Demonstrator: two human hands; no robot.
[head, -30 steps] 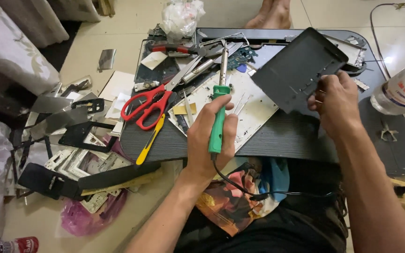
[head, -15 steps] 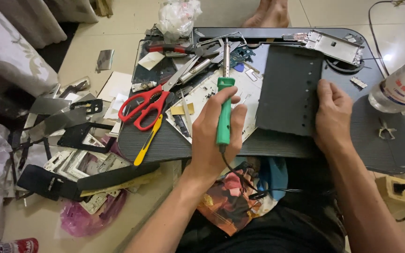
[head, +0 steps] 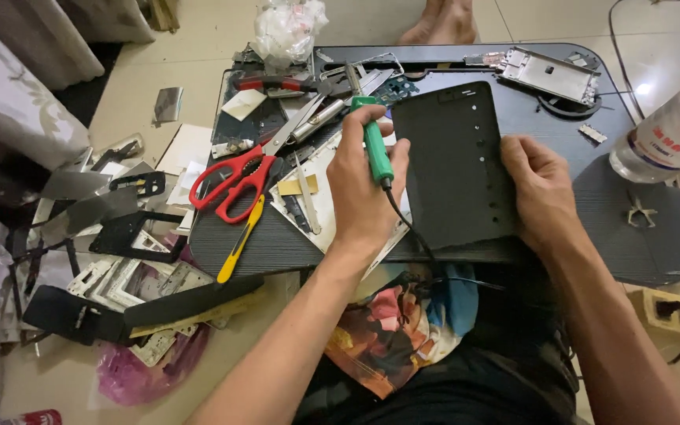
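The green-handled soldering iron (head: 375, 148) sits clamped in my left hand (head: 364, 193), fingers wrapped round the handle, its metal tip pointing toward twelve o'clock and its black cord (head: 407, 228) trailing off toward six, over the table edge into my lap. Just beside it at three o'clock lies the flat black rectangular panel with a row of small holes (head: 454, 165), resting flat on the dark wood-grain lap table (head: 639, 236). My right hand (head: 543, 189) presses down on that panel's right edge, fingers spread and flat on it, closed on nothing.

Under my left hand is a white board-like sheet (head: 320, 201) with a few small tools on it. At nine o'clock from the iron lie red-handled scissors (head: 234, 177), blades pointing toward one o'clock, and just below them a yellow-handled screwdriver (head: 239, 240) slanting off the table's near edge. At twelve o'clock from the panel, toward the far rim, sits a silver metal phone frame (head: 548, 75). At three o'clock, past my right hand, a clear plastic bottle (head: 667, 134) lies tilted at the table's edge. On the tiled floor at nine o'clock is a scatter of grey and black screen frames and plates (head: 112, 228), and a crumpled white plastic bag (head: 286, 27) at twelve. A colourful patterned cloth (head: 391, 330) covers my lap at six.
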